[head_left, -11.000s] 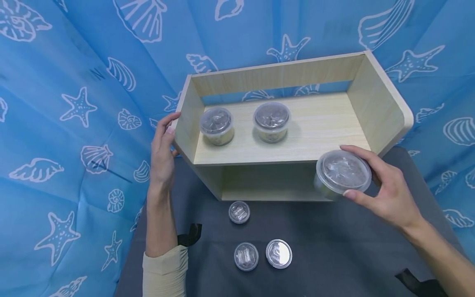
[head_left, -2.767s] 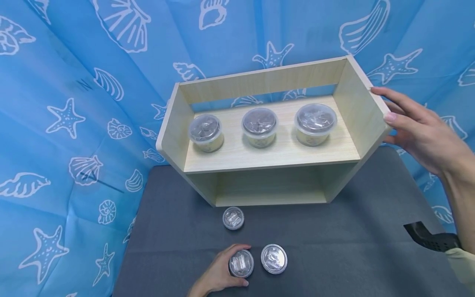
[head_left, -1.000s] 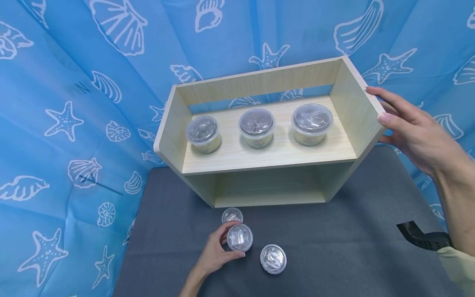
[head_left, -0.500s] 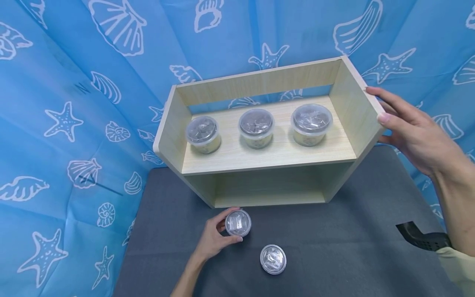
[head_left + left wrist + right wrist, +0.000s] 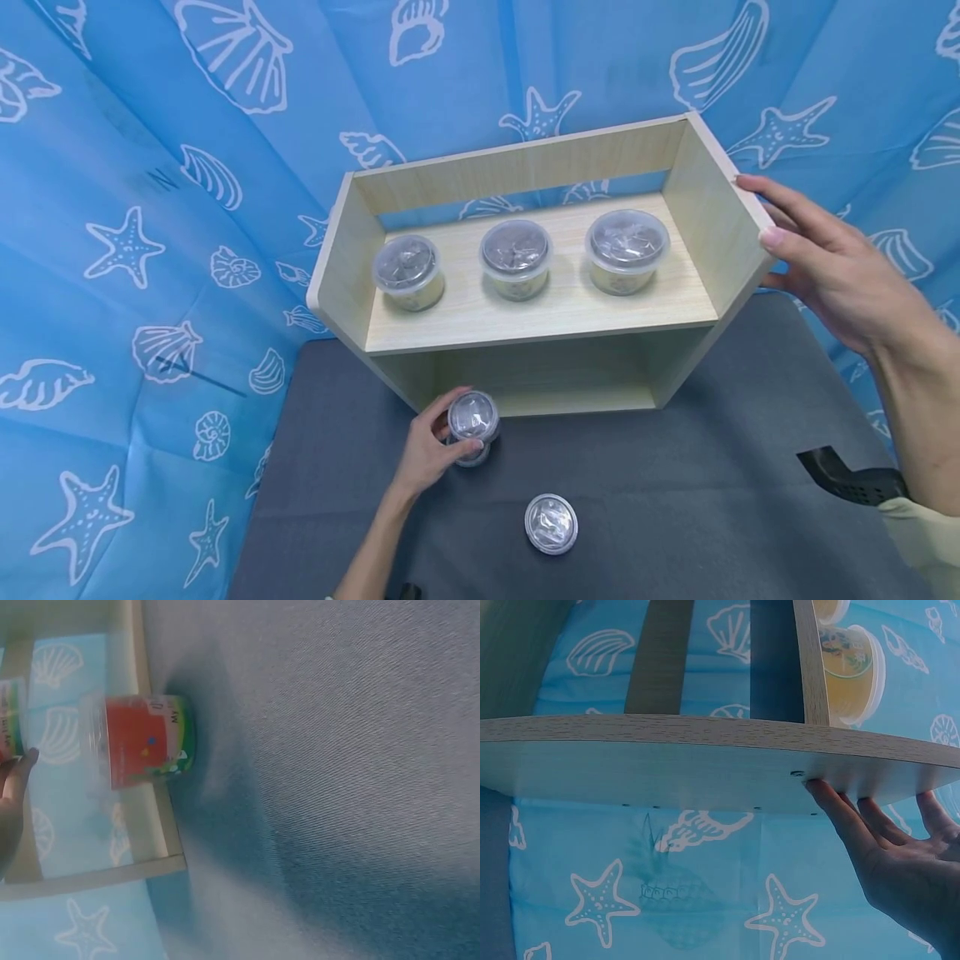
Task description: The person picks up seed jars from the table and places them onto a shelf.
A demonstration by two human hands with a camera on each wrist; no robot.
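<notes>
A blue curtain (image 5: 315, 75) hangs behind the gray counter (image 5: 660, 483), where a wooden shelf (image 5: 457, 322) stands. My right hand (image 5: 840, 271) touches the shelf's side, fingers stretched out. My left hand (image 5: 429, 447) is curled. Three big tubs (image 5: 516, 260) sit up on the shelf. A small tub (image 5: 551, 524) sits nearer me. My left hand grips another little tub (image 5: 473, 414), lifted above the smallest tub (image 5: 139, 742).

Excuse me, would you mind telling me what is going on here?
A person's left hand holds a lidded tub above a second tub standing in front of the wooden shelf. The right hand touches the shelf's side panel. Three more tubs stand in a row on the upper board, and a sixth tub sits apart on the dark tabletop.
</notes>
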